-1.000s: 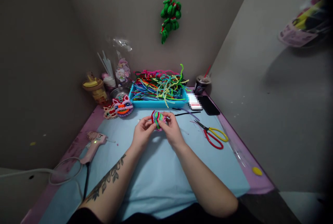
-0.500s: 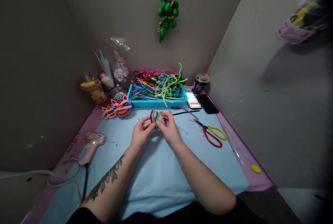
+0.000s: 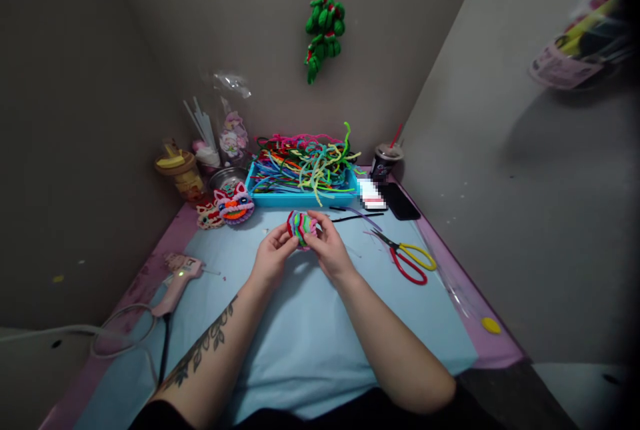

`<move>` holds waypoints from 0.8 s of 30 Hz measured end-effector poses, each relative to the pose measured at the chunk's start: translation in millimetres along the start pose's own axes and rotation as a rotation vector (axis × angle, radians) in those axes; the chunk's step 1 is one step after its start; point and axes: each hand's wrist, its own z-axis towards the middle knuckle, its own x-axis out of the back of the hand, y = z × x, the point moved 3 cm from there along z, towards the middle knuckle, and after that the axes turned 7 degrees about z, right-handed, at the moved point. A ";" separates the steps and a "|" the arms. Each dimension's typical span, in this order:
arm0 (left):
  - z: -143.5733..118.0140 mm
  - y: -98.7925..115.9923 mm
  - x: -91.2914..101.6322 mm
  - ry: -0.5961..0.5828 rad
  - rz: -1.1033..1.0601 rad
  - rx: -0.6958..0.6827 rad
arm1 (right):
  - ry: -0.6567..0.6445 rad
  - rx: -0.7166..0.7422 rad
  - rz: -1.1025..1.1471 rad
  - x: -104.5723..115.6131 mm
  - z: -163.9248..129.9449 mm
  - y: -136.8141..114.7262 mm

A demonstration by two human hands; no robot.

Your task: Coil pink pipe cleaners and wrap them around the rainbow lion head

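Both hands meet above the middle of the counter (image 3: 300, 343), toward its far edge. The left hand (image 3: 273, 258) and the right hand (image 3: 327, 250) pinch a small striped pipe-cleaner piece (image 3: 301, 227) between them, fingers closed on it from either side, lifted just off the surface. A blue tray (image 3: 300, 199) heaped with pipe cleaners sits just behind it; red-and-yellow scissors (image 3: 407, 258) lie toward the right edge, a glue gun (image 3: 177, 277) near the left edge.
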 end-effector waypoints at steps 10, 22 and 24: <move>-4.0 -1.3 -1.5 -0.008 0.056 0.014 | 0.035 0.049 -0.068 2.0 -0.7 5.7; -6.5 -0.6 -4.5 -0.002 0.048 0.021 | 0.034 0.078 -0.108 8.1 1.9 12.3; -6.8 0.4 -5.2 -0.001 0.056 0.017 | 0.044 0.077 -0.110 6.8 1.5 10.2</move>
